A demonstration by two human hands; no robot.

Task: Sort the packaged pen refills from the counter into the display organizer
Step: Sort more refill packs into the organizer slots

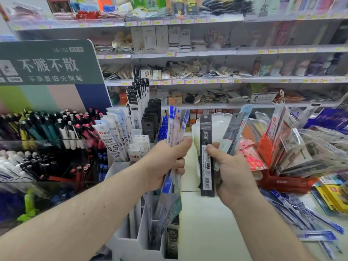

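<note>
Blue-and-white refill packets (pixel 176 129) are held in the left hand (pixel 165 164). A black packet (pixel 206 157) with white print and barcode is pinched in the right hand (pixel 231 172); grey-teal packets (pixel 235 132) are fanned beside it.

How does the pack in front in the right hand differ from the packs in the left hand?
The black pack in the right hand is dark with pale print and a barcode label; the blue packs in the left hand are clear with blue and white.
The black pack stands nearly upright; the blue packs fan out, tilted right.
The black pack is pinched by the thumb; the blue packs sit in a curled fist.
Both are long, narrow and held above the counter.
</note>
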